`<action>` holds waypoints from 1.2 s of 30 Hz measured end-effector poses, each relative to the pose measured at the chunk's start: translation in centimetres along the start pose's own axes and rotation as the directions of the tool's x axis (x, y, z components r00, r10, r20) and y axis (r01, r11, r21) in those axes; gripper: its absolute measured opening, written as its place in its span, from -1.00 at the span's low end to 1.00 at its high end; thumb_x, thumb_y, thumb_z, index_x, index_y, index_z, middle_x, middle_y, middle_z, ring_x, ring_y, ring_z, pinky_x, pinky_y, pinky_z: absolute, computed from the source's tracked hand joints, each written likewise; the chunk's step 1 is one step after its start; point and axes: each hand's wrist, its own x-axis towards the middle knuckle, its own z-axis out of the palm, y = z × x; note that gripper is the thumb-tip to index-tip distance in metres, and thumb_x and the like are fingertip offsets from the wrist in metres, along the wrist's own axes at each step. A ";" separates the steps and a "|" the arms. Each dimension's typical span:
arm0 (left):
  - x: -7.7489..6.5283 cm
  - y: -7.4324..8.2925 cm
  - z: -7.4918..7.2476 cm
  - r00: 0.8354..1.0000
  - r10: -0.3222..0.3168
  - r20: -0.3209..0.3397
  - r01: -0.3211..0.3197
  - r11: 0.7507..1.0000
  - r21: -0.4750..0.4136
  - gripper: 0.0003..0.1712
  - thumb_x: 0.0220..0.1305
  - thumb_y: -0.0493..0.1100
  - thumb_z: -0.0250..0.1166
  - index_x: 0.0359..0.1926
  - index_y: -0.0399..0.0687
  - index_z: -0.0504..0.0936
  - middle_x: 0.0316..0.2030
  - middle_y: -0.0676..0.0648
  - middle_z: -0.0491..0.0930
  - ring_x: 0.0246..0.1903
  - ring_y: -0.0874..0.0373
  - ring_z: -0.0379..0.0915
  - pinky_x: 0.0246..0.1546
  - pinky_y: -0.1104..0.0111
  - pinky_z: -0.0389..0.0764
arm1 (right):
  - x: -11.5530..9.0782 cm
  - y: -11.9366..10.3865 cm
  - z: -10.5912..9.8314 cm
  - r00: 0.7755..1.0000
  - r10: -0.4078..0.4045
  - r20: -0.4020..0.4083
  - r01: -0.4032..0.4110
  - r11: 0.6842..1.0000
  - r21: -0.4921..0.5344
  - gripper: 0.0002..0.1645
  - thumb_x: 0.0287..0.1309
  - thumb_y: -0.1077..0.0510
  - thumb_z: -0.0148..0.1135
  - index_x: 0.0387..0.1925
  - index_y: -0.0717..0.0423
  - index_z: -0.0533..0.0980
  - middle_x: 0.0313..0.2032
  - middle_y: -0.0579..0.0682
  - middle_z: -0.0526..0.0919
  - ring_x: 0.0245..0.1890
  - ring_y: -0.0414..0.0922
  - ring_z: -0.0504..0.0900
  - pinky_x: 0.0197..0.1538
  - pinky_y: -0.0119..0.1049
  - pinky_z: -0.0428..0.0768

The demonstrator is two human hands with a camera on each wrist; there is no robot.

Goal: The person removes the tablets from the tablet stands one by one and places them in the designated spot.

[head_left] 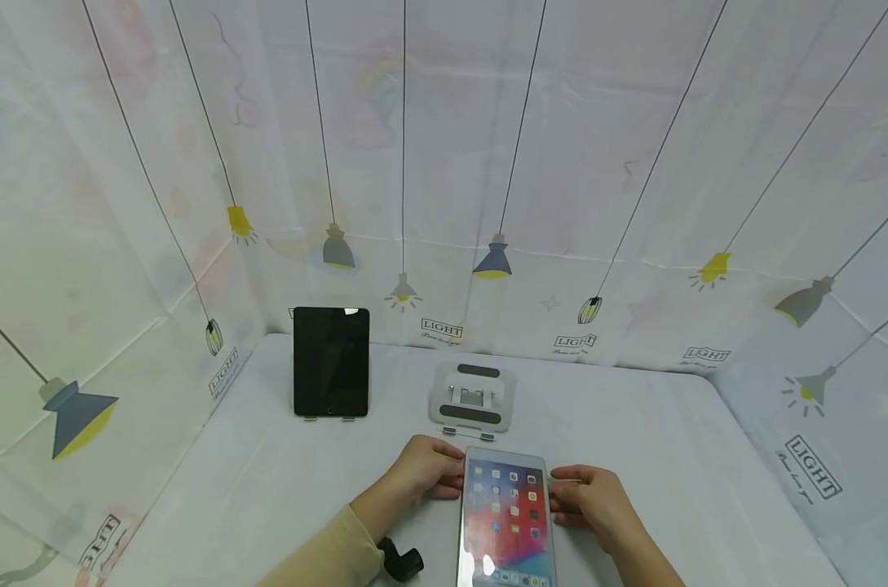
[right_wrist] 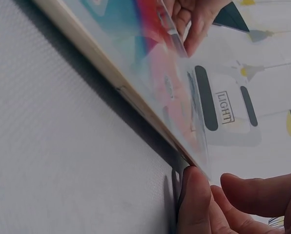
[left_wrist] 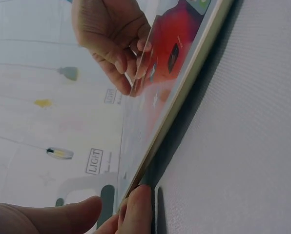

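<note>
A white-framed tablet (head_left: 505, 522) with its screen lit and rows of app icons lies face up between my two hands. My left hand (head_left: 432, 469) touches its left edge near the far corner, fingertips right at the rim and thumb raised off the glass. At the opposite edge, my right hand (head_left: 590, 497) has its fingertips against the side, the thumb held apart from the screen. Just beyond the tablet is a light grey tablet stand (head_left: 509, 408) with two dark pads and small front lips.
At the back left a black tablet (head_left: 331, 363) with a dark screen leans upright on a stand whose lips show below it. A black device (head_left: 402, 561) is by the left sleeve. Cloth printed with lamps (head_left: 444, 163) walls the white table (head_left: 634, 432).
</note>
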 end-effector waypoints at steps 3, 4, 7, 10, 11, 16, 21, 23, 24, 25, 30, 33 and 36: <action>0.0 0.0 -0.1 1.000 -0.003 0.010 0.003 1.000 0.000 -0.67 0.24 -0.39 0.34 0.04 -0.35 0.68 -0.28 -0.27 0.78 -0.43 0.14 0.74 -0.32 0.18 0.82 | 0.0 0.0 -0.1 1.000 0.013 -0.006 -0.013 1.000 -0.004 -0.53 0.27 0.18 0.38 0.14 0.34 0.56 -0.25 0.13 0.80 -0.38 -0.03 0.76 -0.23 -0.10 0.81; 0.0 0.0 -0.2 1.000 -0.002 0.014 0.002 1.000 -0.001 -0.67 0.24 -0.39 0.34 0.04 -0.35 0.67 -0.28 -0.27 0.78 -0.42 0.13 0.75 -0.32 0.18 0.82 | 0.0 0.0 -0.1 1.000 0.015 -0.006 -0.015 1.000 -0.006 -0.52 0.26 0.17 0.38 0.14 0.33 0.55 -0.25 0.13 0.80 -0.38 -0.04 0.76 -0.23 -0.11 0.81; -0.2 0.1 -0.4 1.000 -0.008 0.025 0.008 1.000 -0.006 -0.65 0.23 -0.39 0.35 0.05 -0.35 0.67 -0.28 -0.26 0.79 -0.40 0.11 0.76 -0.31 0.18 0.82 | 0.1 0.0 -0.1 1.000 0.026 -0.005 -0.026 1.000 -0.011 -0.48 0.25 0.15 0.40 0.16 0.34 0.54 -0.25 0.13 0.80 -0.39 -0.04 0.76 -0.24 -0.11 0.81; -0.2 0.1 -0.7 0.999 -0.012 0.033 0.013 1.000 -0.008 -0.65 0.22 -0.38 0.35 0.05 -0.34 0.66 -0.28 -0.25 0.80 -0.38 0.08 0.78 -0.30 0.19 0.82 | 0.1 0.0 -0.3 0.999 0.038 -0.001 -0.038 0.999 -0.016 -0.46 0.24 0.12 0.42 0.16 0.33 0.54 -0.24 0.13 0.81 -0.39 -0.05 0.76 -0.24 -0.12 0.80; -0.2 0.1 -0.8 0.999 -0.015 0.036 0.015 1.000 -0.010 -0.65 0.22 -0.38 0.35 0.05 -0.34 0.66 -0.28 -0.24 0.80 -0.37 0.07 0.78 -0.30 0.20 0.82 | 0.1 0.0 -0.3 0.999 0.042 0.000 -0.042 0.999 -0.017 -0.46 0.24 0.12 0.42 0.16 0.33 0.54 -0.23 0.14 0.81 -0.39 -0.04 0.77 -0.24 -0.12 0.80; -0.4 0.3 -1.1 0.999 -0.020 0.050 0.021 1.000 -0.023 -0.62 0.22 -0.38 0.34 0.08 -0.38 0.64 -0.23 -0.30 0.79 -0.32 0.01 0.80 -0.26 0.18 0.82 | -0.1 -0.1 -0.6 0.998 0.058 0.019 -0.058 0.998 0.001 -0.44 0.24 0.11 0.42 0.18 0.33 0.53 -0.19 0.16 0.81 -0.37 -0.01 0.77 -0.22 -0.09 0.80; -0.5 0.2 -1.4 0.997 -0.028 0.066 0.030 0.999 -0.026 -0.60 0.25 -0.37 0.33 0.12 -0.39 0.62 -0.18 -0.30 0.79 -0.29 0.00 0.80 -0.24 0.18 0.81 | -0.1 -0.1 -0.8 0.997 0.073 0.033 -0.074 0.997 0.022 -0.44 0.25 0.12 0.41 0.19 0.34 0.52 -0.13 0.20 0.81 -0.33 0.02 0.79 -0.20 -0.07 0.81; -0.6 0.2 -1.5 0.997 -0.034 0.072 0.035 0.999 -0.021 -0.60 0.26 -0.36 0.34 0.12 -0.38 0.63 -0.18 -0.29 0.79 -0.28 0.00 0.81 -0.23 0.18 0.81 | -0.1 -0.1 -0.8 0.996 0.080 0.038 -0.081 0.996 0.025 -0.43 0.26 0.11 0.41 0.20 0.34 0.51 -0.12 0.20 0.80 -0.31 0.04 0.79 -0.18 -0.06 0.81; -0.6 0.2 -1.6 0.996 -0.037 0.076 0.039 0.999 -0.020 -0.60 0.26 -0.36 0.34 0.12 -0.38 0.63 -0.18 -0.29 0.79 -0.28 0.00 0.81 -0.23 0.18 0.81 | -0.1 -0.1 -0.9 0.996 0.081 0.042 -0.082 0.996 0.024 -0.42 0.26 0.11 0.41 0.20 0.34 0.50 -0.11 0.20 0.80 -0.30 0.04 0.80 -0.17 -0.06 0.81; -0.6 0.2 -1.7 0.996 -0.040 0.081 0.042 0.999 -0.017 -0.60 0.26 -0.35 0.34 0.12 -0.38 0.63 -0.17 -0.29 0.79 -0.27 0.00 0.81 -0.22 0.18 0.81 | -0.1 -0.1 -0.9 0.995 0.085 0.043 -0.086 0.996 0.024 -0.42 0.26 0.11 0.41 0.21 0.34 0.50 -0.11 0.20 0.80 -0.30 0.04 0.80 -0.17 -0.06 0.81; -0.6 0.3 -2.1 0.993 -0.047 0.110 0.048 0.999 -0.011 -0.60 0.27 -0.32 0.37 0.12 -0.35 0.64 -0.16 -0.27 0.79 -0.26 0.02 0.80 -0.19 0.17 0.80 | 0.0 0.0 -0.9 0.995 0.093 0.046 -0.094 0.995 0.024 -0.40 0.26 0.10 0.41 0.22 0.33 0.49 -0.11 0.18 0.81 -0.29 0.04 0.81 -0.17 -0.06 0.81; -0.7 0.3 -2.4 0.990 -0.051 0.129 0.051 0.999 0.003 -0.59 0.27 -0.30 0.38 0.13 -0.31 0.64 -0.15 -0.23 0.79 -0.27 0.05 0.79 -0.18 0.17 0.81 | 0.0 0.0 -1.0 0.995 0.088 0.054 -0.090 0.996 0.026 -0.37 0.25 0.09 0.42 0.24 0.33 0.48 -0.10 0.19 0.80 -0.28 0.05 0.81 -0.17 -0.06 0.80; -0.8 0.3 -2.7 0.988 -0.050 0.147 0.048 0.999 0.015 -0.57 0.26 -0.29 0.38 0.15 -0.29 0.62 -0.14 -0.22 0.78 -0.27 0.08 0.77 -0.19 0.16 0.81 | 0.0 -0.2 -1.0 0.995 0.080 0.057 -0.081 0.996 0.027 -0.36 0.24 0.10 0.42 0.26 0.33 0.47 -0.07 0.21 0.79 -0.28 0.07 0.81 -0.18 -0.06 0.80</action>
